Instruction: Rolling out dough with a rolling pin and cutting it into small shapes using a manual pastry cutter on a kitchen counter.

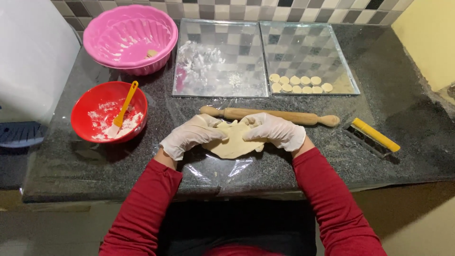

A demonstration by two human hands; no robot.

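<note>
While both your gloved hands press on the flat, pale sheet of dough (234, 142) at the centre of the frame, you appear to be gathering or shaping it on the clear plastic film (208, 173) over the dark granite counter (403, 118). Your left hand (192, 135) and right hand (275, 130) lie with fingers curled lightly on its edges, not clenched. The wooden rolling pin (270, 115) lies just above; reaching it would call for one freed hand.

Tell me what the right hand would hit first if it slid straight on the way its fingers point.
The right hand points left across the dough sheet, toward the left hand. Going straight on, it would likely meet the left hand's fingertips first, over the dough. The rolling pin lies just behind that line.
</note>
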